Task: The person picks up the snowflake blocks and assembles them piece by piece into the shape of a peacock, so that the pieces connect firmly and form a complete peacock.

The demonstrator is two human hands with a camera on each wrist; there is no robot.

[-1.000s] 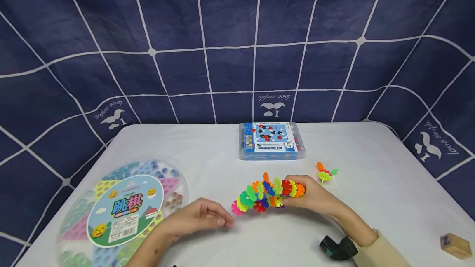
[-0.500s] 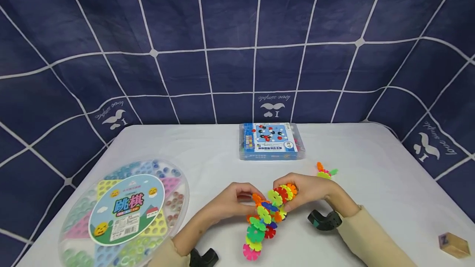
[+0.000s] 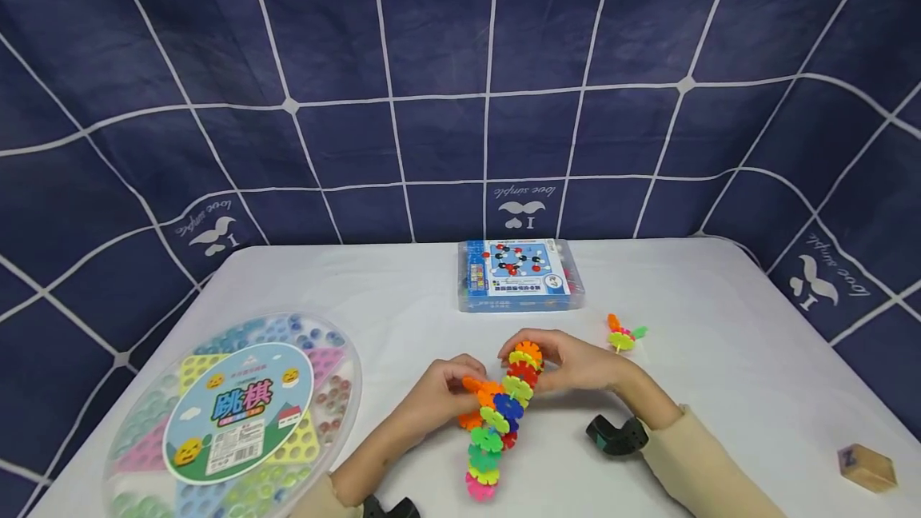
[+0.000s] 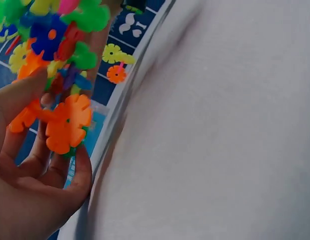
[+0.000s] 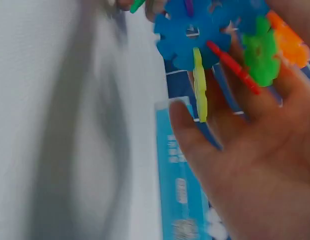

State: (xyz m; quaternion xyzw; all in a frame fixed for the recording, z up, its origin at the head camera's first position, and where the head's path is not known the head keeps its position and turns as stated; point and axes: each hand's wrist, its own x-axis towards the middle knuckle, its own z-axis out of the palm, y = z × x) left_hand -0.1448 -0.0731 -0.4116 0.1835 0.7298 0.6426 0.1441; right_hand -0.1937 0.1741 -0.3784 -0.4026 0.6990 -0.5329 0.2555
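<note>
A long figure of interlocked plastic snowflake discs (image 3: 508, 408) is held between both hands in the head view, its pink end lowest and its orange and yellow end highest. My left hand (image 3: 436, 400) grips it from the left side, by the orange discs. Up close in the left wrist view, thumb and fingers curl about an orange disc (image 4: 69, 124). On the upper right part, my right hand (image 3: 579, 362) holds the figure with fingers behind it. A blue disc (image 5: 192, 32) shows before those fingers in the right wrist view; some fingertips there are hidden.
A round marble board game (image 3: 237, 414) lies at left. At the back stands a clear box with a molecule picture (image 3: 520, 274). A small disc figure (image 3: 623, 338) stands right of the hands, and a wooden block (image 3: 867, 468) sits near the right edge.
My left hand has come in from the left and taken hold of the disc figure. The figure has turned from lying sideways to a steep slant, and the right hand has shifted left with it.
</note>
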